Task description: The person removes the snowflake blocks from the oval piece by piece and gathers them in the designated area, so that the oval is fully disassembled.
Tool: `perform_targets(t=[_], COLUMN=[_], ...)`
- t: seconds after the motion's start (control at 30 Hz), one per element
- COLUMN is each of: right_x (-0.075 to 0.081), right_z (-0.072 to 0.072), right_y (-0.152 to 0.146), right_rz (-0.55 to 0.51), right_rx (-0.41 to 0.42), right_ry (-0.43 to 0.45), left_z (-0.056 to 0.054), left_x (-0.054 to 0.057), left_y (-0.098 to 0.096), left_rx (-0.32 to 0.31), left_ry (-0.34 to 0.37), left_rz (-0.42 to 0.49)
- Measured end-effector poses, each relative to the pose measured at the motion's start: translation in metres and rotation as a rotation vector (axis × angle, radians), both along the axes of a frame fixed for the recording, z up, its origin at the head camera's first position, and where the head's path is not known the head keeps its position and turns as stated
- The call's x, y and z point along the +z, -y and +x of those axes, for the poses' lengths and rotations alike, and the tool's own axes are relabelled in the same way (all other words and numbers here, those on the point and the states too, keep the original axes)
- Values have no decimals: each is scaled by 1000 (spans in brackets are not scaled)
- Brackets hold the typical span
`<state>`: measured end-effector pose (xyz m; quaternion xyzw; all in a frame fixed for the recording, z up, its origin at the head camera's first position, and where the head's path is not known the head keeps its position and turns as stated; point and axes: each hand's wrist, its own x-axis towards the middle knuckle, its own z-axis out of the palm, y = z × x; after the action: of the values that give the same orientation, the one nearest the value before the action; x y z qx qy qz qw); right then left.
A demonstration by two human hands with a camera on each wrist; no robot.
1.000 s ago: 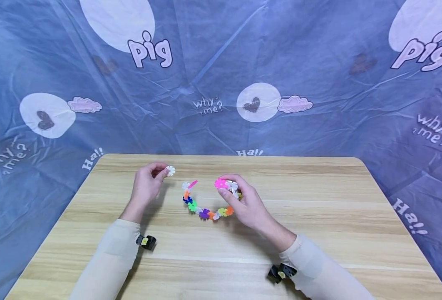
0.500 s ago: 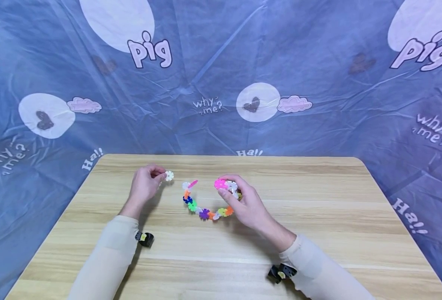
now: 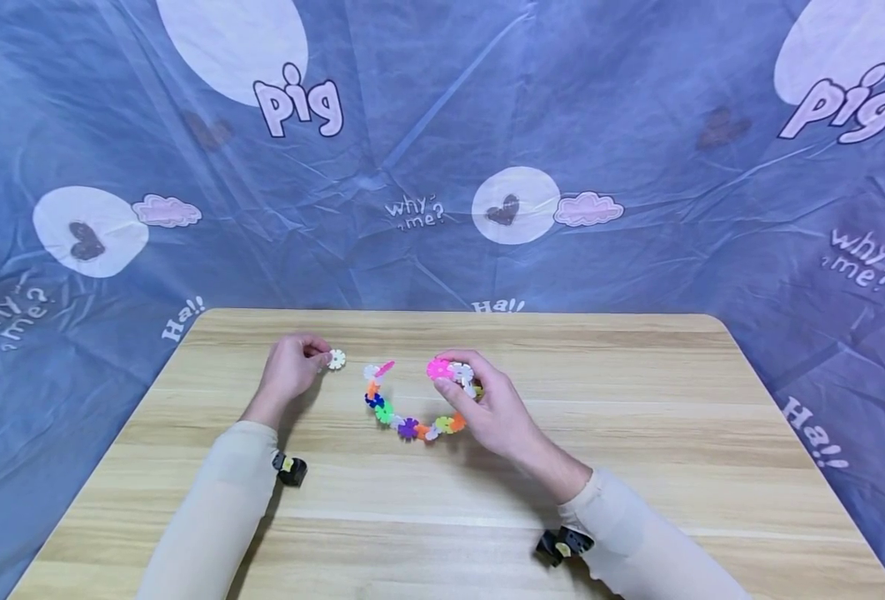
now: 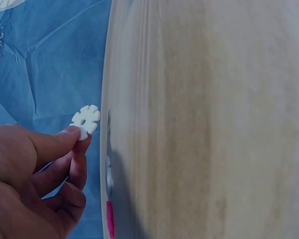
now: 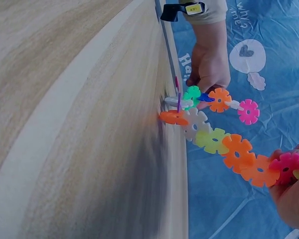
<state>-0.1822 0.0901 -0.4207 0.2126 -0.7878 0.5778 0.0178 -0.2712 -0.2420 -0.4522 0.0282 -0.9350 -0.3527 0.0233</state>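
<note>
My left hand [image 3: 292, 373] pinches a white notched snowflake disc [image 3: 337, 359] between thumb and index finger. In the left wrist view that disc [image 4: 85, 121] stands tilted, its slots and centre hole showing. To the right, a curved chain of interlocking snowflake discs [image 3: 383, 412] hangs from my right hand [image 3: 493, 410], which grips it near a pink disc [image 3: 439, 369] at one end. Green, blue, purple, orange, yellow and white discs make up the chain. Its other end, a white disc [image 3: 371, 372] with a pink one, points toward the left hand; a gap separates the two.
The wooden table [image 3: 427, 533] lies under both arms. A printed blue cloth [image 3: 427, 150] hangs behind its far edge. Black wrist cameras sit on the left sleeve [image 3: 217, 492] and the right sleeve [image 3: 637, 525].
My left hand has come slightly down and nearer to me with the white disc, which now sits lower in the head view. My right hand and the chain stay nearly still.
</note>
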Motion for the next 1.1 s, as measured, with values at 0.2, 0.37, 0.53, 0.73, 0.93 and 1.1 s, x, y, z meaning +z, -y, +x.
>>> perform_targets(t=[0.2, 0.37, 0.53, 0.73, 0.93, 1.1], right_x=[0, 0, -1, -3, -4, -5], right_z=[-1, -1, -1, 0, 0, 0], right_y=[1, 1, 1, 1, 2, 2], right_rz=[2, -1, -3, -4, 0, 5], right_rx=[2, 3, 7, 6, -1, -1], right_ry=[2, 1, -10, 1, -8, -13], left_z=[-3, -5, -7, -10, -7, 4], left_x=[-2, -3, -4, -6, -3, 7], left_y=[2, 2, 2, 2, 2, -4], left_rx=[-13, -43, -55, -69, -61, -53], left_ry=[23, 37, 27, 3, -8, -58], left_rz=[-31, -72, -111, -144, -137, -78])
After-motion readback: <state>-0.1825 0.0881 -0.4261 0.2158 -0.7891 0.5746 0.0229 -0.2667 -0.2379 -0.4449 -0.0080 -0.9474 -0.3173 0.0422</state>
